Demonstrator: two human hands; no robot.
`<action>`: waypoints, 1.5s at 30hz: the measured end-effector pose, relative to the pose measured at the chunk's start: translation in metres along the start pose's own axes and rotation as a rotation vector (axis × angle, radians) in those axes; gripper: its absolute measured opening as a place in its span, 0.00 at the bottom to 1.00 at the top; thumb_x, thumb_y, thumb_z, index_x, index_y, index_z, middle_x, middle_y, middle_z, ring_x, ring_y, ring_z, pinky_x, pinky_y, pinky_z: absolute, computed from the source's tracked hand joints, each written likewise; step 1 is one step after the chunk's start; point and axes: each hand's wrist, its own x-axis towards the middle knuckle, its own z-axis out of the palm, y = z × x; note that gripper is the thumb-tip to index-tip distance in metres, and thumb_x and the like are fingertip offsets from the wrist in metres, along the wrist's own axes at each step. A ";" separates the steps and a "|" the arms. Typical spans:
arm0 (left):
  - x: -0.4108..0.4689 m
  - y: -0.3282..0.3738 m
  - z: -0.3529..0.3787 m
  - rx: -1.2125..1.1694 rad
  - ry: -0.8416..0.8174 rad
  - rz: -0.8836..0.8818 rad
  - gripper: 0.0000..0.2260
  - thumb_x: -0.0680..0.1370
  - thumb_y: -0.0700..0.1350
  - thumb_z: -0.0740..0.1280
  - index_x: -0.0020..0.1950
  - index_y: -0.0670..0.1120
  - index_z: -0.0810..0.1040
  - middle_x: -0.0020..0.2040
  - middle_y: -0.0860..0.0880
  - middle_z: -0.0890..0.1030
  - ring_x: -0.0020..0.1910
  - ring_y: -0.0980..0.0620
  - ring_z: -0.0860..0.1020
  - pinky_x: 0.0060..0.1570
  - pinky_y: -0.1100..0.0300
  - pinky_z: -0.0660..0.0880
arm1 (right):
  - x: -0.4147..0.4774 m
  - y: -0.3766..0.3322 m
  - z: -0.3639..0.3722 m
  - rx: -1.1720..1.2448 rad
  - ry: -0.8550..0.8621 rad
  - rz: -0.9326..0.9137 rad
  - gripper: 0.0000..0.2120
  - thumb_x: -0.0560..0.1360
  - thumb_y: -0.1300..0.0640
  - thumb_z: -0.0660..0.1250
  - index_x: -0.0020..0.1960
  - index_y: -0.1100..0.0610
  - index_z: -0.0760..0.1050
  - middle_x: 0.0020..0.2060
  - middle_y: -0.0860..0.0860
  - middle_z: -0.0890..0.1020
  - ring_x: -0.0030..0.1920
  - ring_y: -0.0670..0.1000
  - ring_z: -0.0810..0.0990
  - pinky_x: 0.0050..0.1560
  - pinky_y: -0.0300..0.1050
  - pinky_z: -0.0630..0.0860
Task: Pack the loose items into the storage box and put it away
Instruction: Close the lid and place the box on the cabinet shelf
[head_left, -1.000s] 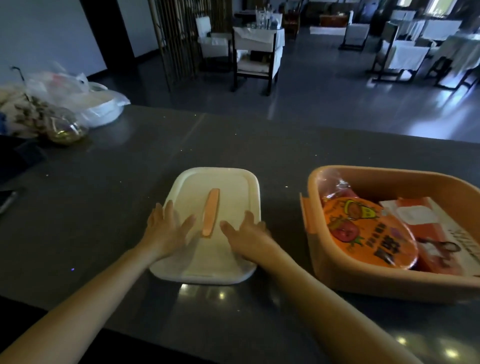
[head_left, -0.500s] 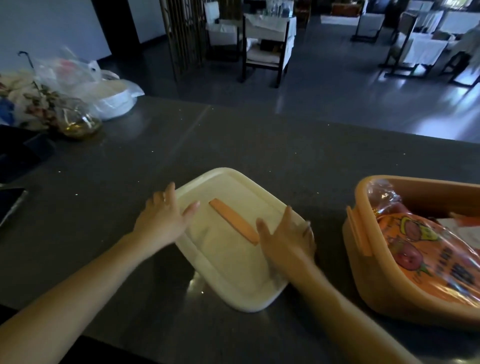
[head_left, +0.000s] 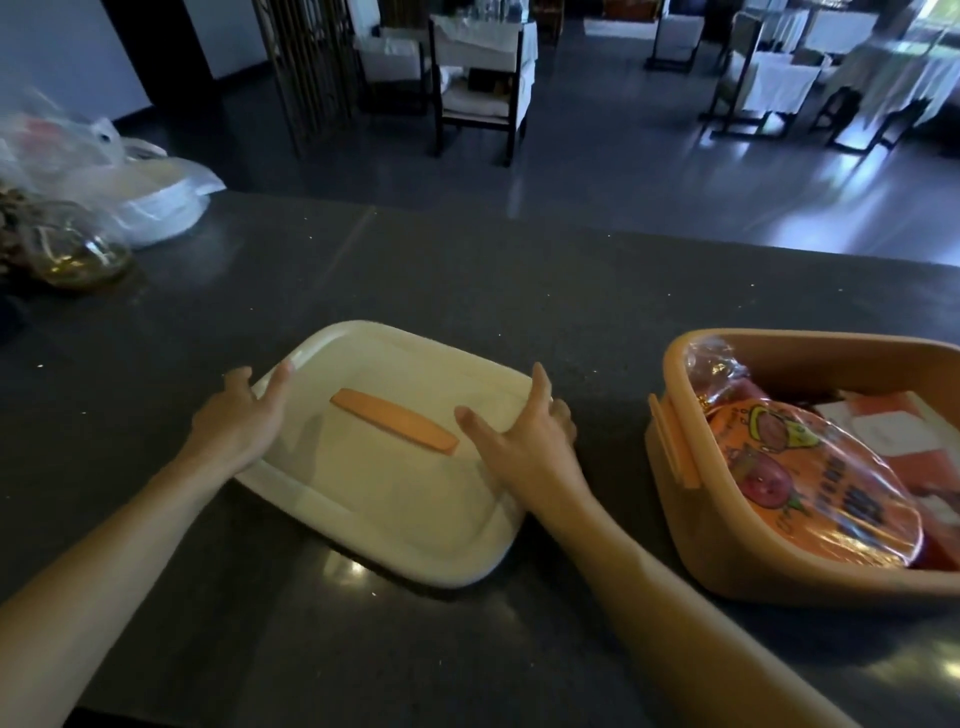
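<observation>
1. The left hand (head_left: 236, 423) grips the left rim of a cream lid (head_left: 395, 499). Its thumb lies on top and its fingers curl round the outside of the rim.
2. The right hand (head_left: 524, 441) grips the opposite, right rim of the same lid. The thumb and forefinger are spread across the top, and the other fingers are hooked over the rim.
3. The lid is a rounded rectangle with a flat orange handle (head_left: 395, 421) running across its middle, between the two hands. It sits askew on the dark countertop (head_left: 467, 270), midway along and nearer the front edge. Whether it rests flat or is raised slightly cannot be told.
4. The orange storage box (head_left: 691, 525) stands uncovered toward the right end of the countertop, just beside the lid and apart from it.
5. Inside the box lies an orange snack packet (head_left: 810, 478) printed with cartoon figures. A white and red packet (head_left: 883, 431) shows behind it.
6. At the far left corner of the countertop sit a clear plastic bag (head_left: 104, 171) holding something white and a round glass jar (head_left: 72, 249).
7. Beyond the countertop's far edge is a dim room with dining chairs (head_left: 478, 78) and covered tables.
</observation>
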 end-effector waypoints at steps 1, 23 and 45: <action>-0.003 0.002 -0.009 -0.005 0.040 0.000 0.36 0.74 0.69 0.48 0.73 0.46 0.57 0.70 0.38 0.66 0.68 0.36 0.65 0.63 0.44 0.63 | 0.001 -0.008 -0.004 -0.007 0.006 -0.046 0.47 0.69 0.38 0.66 0.73 0.47 0.38 0.74 0.55 0.50 0.72 0.59 0.49 0.67 0.63 0.59; -0.286 0.232 0.054 -0.570 -0.477 0.430 0.50 0.56 0.78 0.57 0.73 0.55 0.56 0.62 0.53 0.73 0.60 0.55 0.72 0.65 0.51 0.66 | 0.009 0.111 -0.380 -0.176 0.319 -0.244 0.45 0.62 0.24 0.54 0.72 0.45 0.53 0.69 0.59 0.65 0.66 0.60 0.66 0.61 0.55 0.64; -0.276 0.275 0.121 0.227 -0.019 0.626 0.37 0.71 0.70 0.45 0.74 0.55 0.38 0.77 0.47 0.40 0.75 0.48 0.41 0.71 0.50 0.44 | 0.033 0.189 -0.339 -0.642 0.149 -0.251 0.44 0.63 0.24 0.38 0.73 0.44 0.42 0.75 0.54 0.47 0.74 0.58 0.46 0.70 0.58 0.47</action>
